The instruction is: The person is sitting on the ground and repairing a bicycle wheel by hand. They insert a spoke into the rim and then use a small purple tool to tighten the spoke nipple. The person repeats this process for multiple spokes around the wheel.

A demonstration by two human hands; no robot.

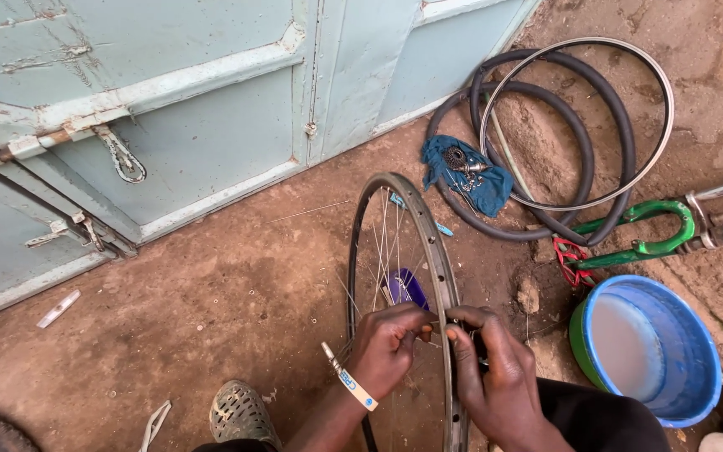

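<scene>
The bike wheel rim (438,259) stands on its edge, stretching away from the person, and the left hand (387,347) and right hand (495,368) both pinch its near part (fingers closed tight).

Left hand (385,347): bare, no glove.
Wristband (351,386): white strip with blue print, loose end sticking out, on the left wrist.
Right hand (495,377): bare.
Trousers (596,418): dark.
Shoe (240,414): green-grey perforated clog.
</scene>
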